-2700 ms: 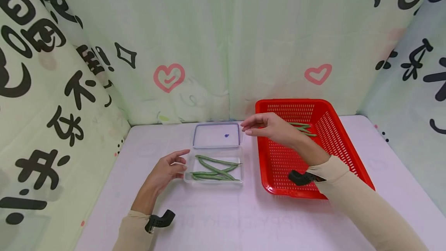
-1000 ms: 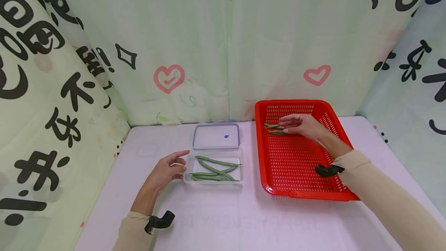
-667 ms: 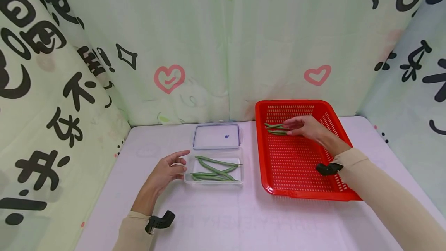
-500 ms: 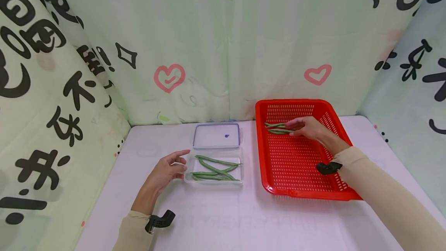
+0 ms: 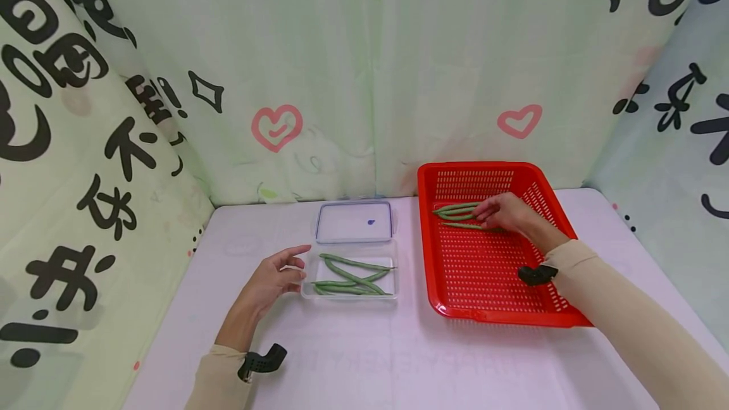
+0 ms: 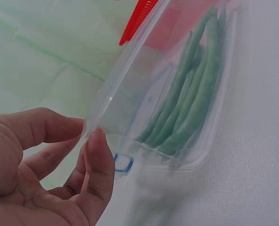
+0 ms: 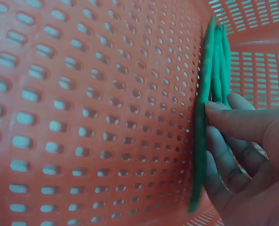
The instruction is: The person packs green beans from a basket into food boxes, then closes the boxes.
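Observation:
A clear plastic food container (image 5: 348,248) holds several green beans (image 5: 353,264), some crossing each other. My left hand (image 5: 274,277) is at its left end, and in the left wrist view the thumb and a finger pinch the container's edge. Inside the red basket (image 5: 431,271), my right hand (image 5: 507,212) pinches one green bean (image 7: 201,127) between thumb and fingers. That bean lies a little apart from several other green beans (image 5: 454,211) at the back of the basket, whose right ends are hidden by the hand.
The container's lid (image 5: 347,221), with a blue seal, lies behind it against the printed curtain (image 5: 342,81). Curtains stand at the back and both sides of the pale table (image 5: 353,359). The basket's raised rim stands right of the container.
My right hand has gone from beside the lid into the basket. One bean there has come away from the others toward the front. My left hand stays at the container.

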Available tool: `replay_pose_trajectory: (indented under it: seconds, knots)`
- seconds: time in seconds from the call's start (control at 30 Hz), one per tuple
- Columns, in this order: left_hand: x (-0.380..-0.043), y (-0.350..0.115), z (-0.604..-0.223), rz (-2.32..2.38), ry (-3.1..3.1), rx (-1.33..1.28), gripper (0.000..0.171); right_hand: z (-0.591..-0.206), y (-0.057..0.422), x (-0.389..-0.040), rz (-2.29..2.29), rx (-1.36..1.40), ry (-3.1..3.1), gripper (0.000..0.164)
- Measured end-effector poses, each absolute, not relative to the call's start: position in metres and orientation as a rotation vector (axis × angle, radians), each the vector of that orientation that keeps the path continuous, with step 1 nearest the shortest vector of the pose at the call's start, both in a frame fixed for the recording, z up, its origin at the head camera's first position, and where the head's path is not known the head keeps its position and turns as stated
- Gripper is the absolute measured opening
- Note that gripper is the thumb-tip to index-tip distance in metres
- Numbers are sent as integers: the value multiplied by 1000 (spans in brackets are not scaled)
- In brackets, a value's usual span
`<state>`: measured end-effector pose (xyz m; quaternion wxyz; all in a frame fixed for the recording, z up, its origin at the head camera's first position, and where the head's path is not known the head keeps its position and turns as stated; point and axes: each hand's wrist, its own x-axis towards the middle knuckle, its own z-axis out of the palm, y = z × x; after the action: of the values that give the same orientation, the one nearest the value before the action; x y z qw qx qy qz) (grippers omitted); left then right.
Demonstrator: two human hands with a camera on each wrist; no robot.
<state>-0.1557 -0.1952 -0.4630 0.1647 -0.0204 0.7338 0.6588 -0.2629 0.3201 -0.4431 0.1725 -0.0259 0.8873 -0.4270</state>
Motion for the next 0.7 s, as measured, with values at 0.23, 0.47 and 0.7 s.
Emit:
replay_pose_trajectory:
  seconds: [0.23, 0.47, 0.7]
  knots:
    - [-155, -195, -463, 1873, 2098, -52, 59, -438, 320, -256, -1094, -127, 2466, 24]
    - [-155, -195, -463, 1884, 2083, -68, 60, -439, 318, -253, -1018, -278, 2459, 17]
    - [-154, -195, -462, 1881, 2086, -48, 60, -425, 312, -244, -1029, -340, 2536, 18]
